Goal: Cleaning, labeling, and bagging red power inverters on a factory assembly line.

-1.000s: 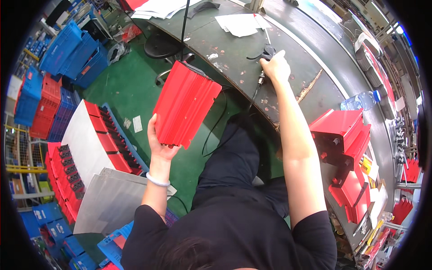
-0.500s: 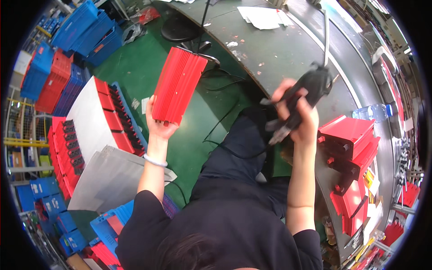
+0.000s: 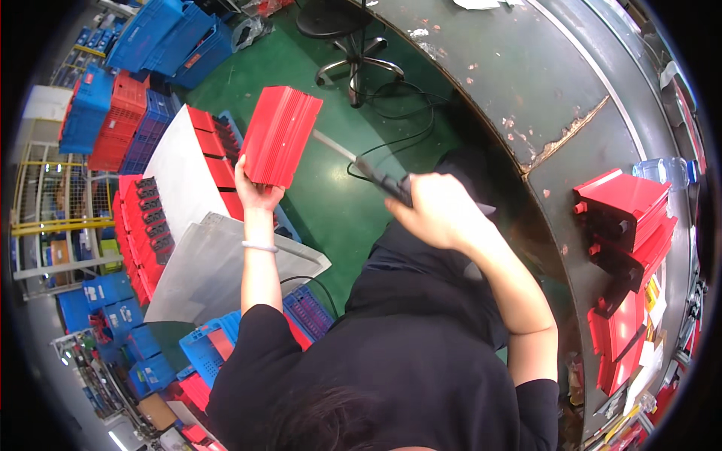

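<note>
Green floor (image 3: 338,267) is occupying the middle of the work area, and a dark, scuffed surface (image 3: 489,68) is curving along the right side from 1 to 4 o'clock. Clock positions are being taken from the centre of the view. One black stool (image 3: 329,21) is standing at 12 o'clock, near loops of black cable (image 3: 398,116).

Red finned housing (image 3: 280,135): this part is leaning slightly in mid-air at 11 o'clock. It is rising toward 1 o'clock from the left hand (image 3: 259,194) and lying at 10 o'clock from the right hand (image 3: 447,209), well apart from the latter.

Left hand: the thumb and fingers are spreading around the lower end of the housing and supporting it from below.

Right hand: the fingers are curling firmly around a black hand tool (image 3: 389,184). Its slim rod is pointing to 10 o'clock, ending at or just beside the housing's right edge; contact cannot be determined.

More red housings (image 3: 620,197) are sitting on the surface at 3 o'clock, beside a clear bottle (image 3: 658,171).

Labels: blue bins (image 3: 104,292) at 8 to 9 o'clock are carrying small pale markings, too small to read.
</note>
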Tool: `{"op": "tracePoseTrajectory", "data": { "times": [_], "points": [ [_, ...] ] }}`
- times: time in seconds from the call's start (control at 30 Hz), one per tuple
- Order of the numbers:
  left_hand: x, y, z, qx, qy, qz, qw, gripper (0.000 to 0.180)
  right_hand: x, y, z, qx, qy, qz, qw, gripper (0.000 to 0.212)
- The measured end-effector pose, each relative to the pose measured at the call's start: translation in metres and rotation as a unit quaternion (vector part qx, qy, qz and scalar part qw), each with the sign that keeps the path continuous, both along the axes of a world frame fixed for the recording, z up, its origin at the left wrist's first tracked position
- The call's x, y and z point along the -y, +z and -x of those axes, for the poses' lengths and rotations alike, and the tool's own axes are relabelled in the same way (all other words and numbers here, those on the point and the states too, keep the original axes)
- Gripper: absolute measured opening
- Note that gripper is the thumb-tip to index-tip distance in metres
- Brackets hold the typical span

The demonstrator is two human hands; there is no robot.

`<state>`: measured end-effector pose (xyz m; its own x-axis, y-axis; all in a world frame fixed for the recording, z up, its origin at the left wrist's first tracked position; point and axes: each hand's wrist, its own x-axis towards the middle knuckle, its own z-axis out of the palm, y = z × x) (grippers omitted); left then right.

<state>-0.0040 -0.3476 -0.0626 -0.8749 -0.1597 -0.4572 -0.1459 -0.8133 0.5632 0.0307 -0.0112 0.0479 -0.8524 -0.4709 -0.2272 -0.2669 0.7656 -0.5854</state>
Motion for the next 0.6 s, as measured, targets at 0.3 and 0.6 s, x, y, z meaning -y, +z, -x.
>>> {"op": "tracePoseTrajectory", "data": {
  "times": [0.3, 0.6],
  "points": [
    [0.013, -0.003, -0.013, -0.011, -0.012, 0.053, 0.998, 0.057, 0.014, -0.007, 0.008, 0.025, 0.024, -0.031, 0.999, 0.031],
    [0.01, -0.002, -0.015, -0.003, -0.021, 0.061, 0.998, 0.057, 0.011, -0.014, 0.0, 0.042, 0.088, 0.005, 0.995, 0.034]
  ]
}}
